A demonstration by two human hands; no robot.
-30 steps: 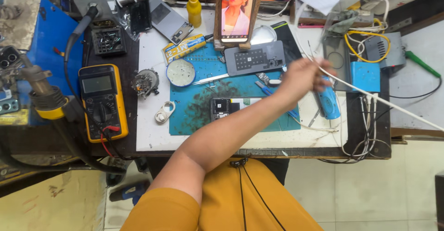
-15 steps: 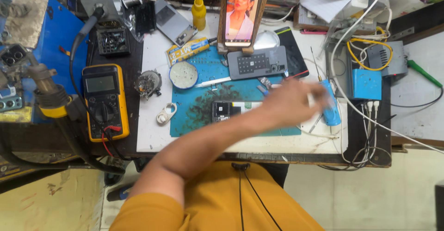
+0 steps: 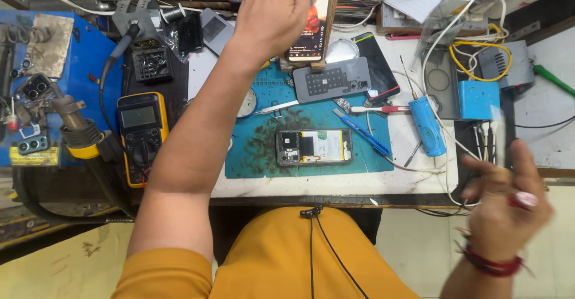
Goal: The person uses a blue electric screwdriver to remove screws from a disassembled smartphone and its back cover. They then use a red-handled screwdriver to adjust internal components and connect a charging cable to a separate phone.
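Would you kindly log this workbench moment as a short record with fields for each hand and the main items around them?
Left hand: raised at the far edge of the bench, in front of the upright phone; contact unclear.
Right hand: blurred, off the bench's right edge, near white cables; whether it holds anything is unclear.
Mat: teal, holding an opened phone.
Left of mat: yellow multimeter.
Right of mat: blue cylindrical tool, blue box.

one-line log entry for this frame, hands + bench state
left hand: raised at propped phone | right hand: blurred, off table edge, grip unclear | opened phone: flat on blue mat, untouched
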